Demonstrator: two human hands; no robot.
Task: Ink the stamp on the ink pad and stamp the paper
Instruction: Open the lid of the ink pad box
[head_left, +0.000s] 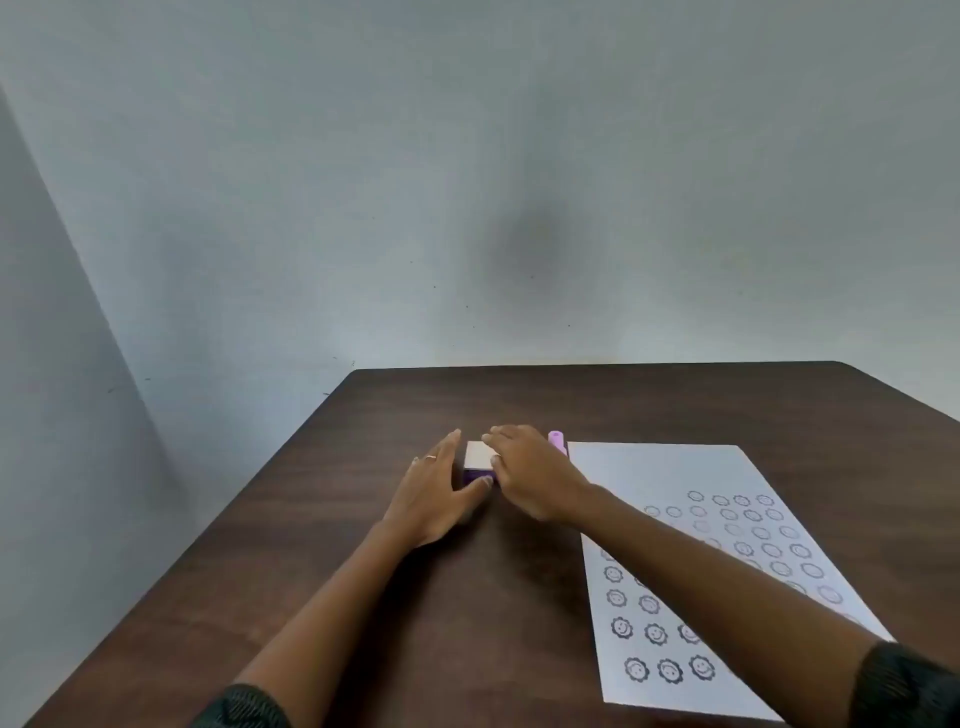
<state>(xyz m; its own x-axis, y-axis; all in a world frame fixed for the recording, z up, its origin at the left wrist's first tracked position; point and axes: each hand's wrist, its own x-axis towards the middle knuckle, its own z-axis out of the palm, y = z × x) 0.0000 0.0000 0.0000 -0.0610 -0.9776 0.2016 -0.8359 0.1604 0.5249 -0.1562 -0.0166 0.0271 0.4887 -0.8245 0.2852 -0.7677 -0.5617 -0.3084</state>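
Note:
A small purple ink pad box (477, 464) with a white lid sits on the dark wooden table (467, 597). My left hand (439, 493) cups its left side, thumb against the front. Over the lid's right part lies my right hand (530, 470), fingers flat on it. A pink stamp (557, 441) stands just behind my right hand, at the paper's far left corner, partly hidden. The white paper (670, 467) to the right carries several round smiley prints.
Grey walls stand close behind and to the left of the table. The table's left edge runs diagonally toward me. My right forearm crosses the paper's lower left area.

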